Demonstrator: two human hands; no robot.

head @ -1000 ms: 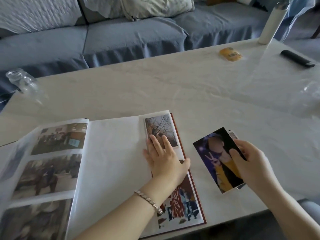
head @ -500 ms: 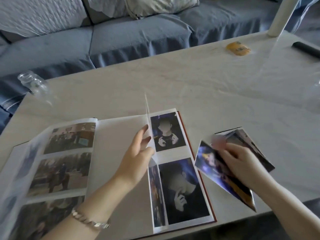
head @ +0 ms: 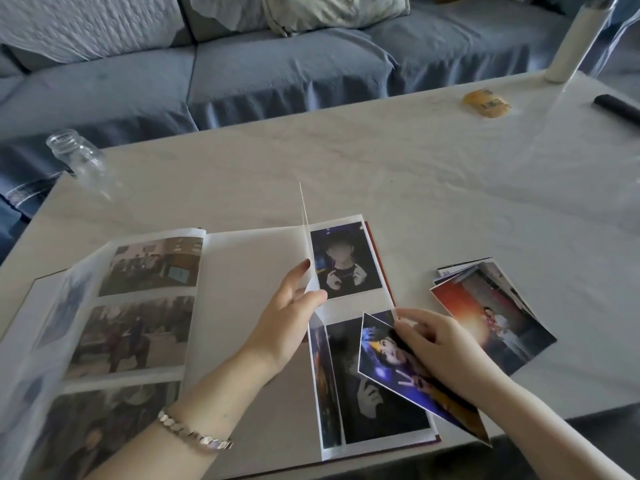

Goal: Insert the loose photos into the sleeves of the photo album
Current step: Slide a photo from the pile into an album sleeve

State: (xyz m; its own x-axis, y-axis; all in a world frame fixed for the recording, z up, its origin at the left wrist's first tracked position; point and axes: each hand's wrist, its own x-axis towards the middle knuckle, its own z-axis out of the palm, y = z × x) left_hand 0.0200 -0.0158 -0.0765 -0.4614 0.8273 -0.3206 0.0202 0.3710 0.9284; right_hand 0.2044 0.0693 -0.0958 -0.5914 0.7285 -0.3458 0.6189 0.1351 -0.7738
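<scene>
The photo album point(head: 221, 341) lies open on the table point(head: 381, 174). The left hand point(head: 287, 320) pinches a page point(head: 306, 244) upright, the right hand point(head: 436, 351) grips a loose photo point(head: 391, 372) over the right page — the remaining stack point(head: 495, 310) lies just beside the album

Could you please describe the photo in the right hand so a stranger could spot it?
An open album lies on the table. Over its near right corner the right hand holds a photo, purple-blue and tilted, unlike the flat stack beside it.
</scene>
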